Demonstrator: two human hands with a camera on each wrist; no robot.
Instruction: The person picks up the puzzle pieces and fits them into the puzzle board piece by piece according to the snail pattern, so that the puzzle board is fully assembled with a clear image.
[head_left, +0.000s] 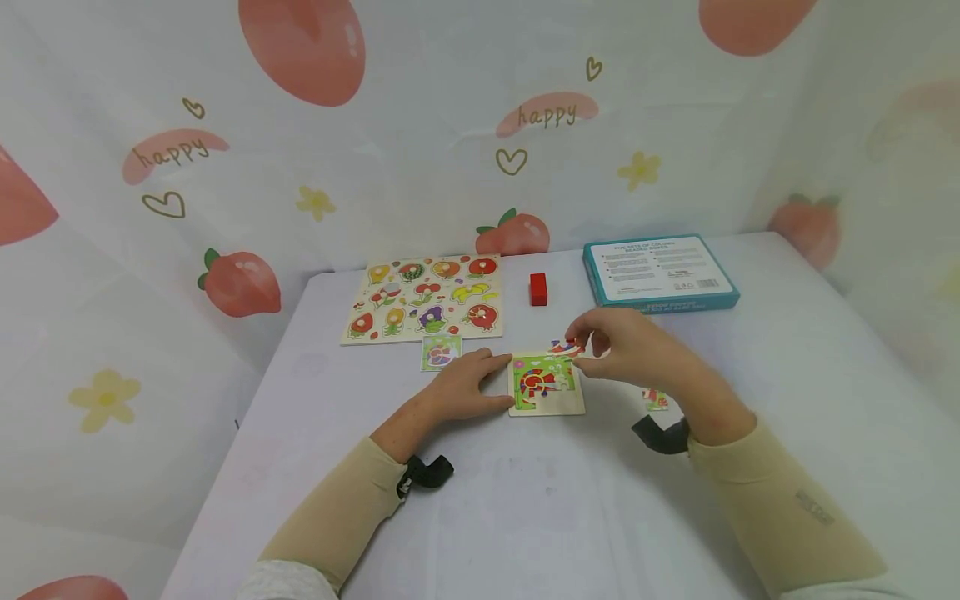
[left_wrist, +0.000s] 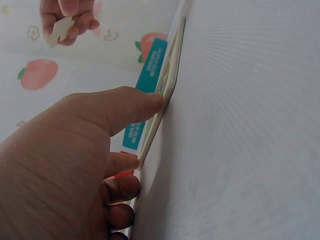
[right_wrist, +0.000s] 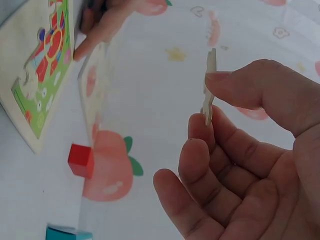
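My right hand [head_left: 633,350] pinches a jigsaw puzzle piece [head_left: 566,348] between thumb and fingertips, above the top right corner of a small wooden puzzle board [head_left: 547,404]. Edge-on in the right wrist view, the thin pale piece [right_wrist: 210,90] is clear of the board. Several pieces fill the board's upper and left parts with a red snail on green; bare wood shows at the lower right. My left hand [head_left: 467,385] rests at the board's left edge, its thumb [left_wrist: 150,104] near the lower corner and index fingertip near the upper one.
A loose puzzle piece [head_left: 655,400] lies under the right forearm. Behind the left hand is a small picture card [head_left: 441,352], beside a fruit peg board [head_left: 360,333]. Further back are a red block [head_left: 538,289] and a teal-edged box [head_left: 663,271], before a printed cloth backdrop.
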